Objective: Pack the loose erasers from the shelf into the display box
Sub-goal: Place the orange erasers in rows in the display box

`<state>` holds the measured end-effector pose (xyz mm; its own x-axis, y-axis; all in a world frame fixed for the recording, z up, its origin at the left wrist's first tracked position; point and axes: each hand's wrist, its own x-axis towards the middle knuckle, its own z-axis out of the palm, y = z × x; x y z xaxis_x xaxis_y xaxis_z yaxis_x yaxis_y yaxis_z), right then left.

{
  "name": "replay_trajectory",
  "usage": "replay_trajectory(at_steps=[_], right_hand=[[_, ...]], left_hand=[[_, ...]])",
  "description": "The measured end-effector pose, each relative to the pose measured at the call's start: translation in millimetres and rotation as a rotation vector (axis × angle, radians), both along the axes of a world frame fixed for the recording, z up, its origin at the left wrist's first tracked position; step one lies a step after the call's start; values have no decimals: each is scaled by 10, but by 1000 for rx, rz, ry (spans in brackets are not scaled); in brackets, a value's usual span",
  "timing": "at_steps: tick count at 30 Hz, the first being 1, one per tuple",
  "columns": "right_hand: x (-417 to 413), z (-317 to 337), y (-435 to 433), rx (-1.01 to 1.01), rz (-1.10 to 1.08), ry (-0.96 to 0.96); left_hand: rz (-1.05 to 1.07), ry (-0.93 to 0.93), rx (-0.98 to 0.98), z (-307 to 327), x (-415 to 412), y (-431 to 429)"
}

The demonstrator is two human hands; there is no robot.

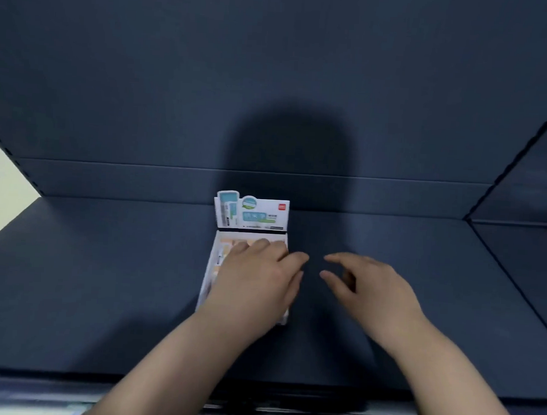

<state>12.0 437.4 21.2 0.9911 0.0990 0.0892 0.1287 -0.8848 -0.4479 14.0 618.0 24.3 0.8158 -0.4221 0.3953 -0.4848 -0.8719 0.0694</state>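
Left hand (256,278) over display box (253,212) (print unreadable); right hand (372,287) beside.

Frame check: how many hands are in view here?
2. The left hand lies over the open display box, covering most of its contents; the right hand hovers over the shelf just right of the box, holding nothing.
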Motion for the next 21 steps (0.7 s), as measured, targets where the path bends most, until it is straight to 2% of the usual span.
replay_trajectory(at_steps=[6,12,14,18,21], right_hand=[[-119,61,-894,-91,126,66],[-277,101,-1645,-134,212,84],[-334,104,-1795,-147,216,79],[-486,86,-2007,-161,195,79],[-582,48,-2138,-171,154,91]], left_hand=[[17,63,32,-57,-212,-987],[148,118,84,-86,-424,-1747],[185,181,89,-78,-532,-1907],[231,154,95,-99,-687,-2088],[191,227,139,-141,-692,-2202]])
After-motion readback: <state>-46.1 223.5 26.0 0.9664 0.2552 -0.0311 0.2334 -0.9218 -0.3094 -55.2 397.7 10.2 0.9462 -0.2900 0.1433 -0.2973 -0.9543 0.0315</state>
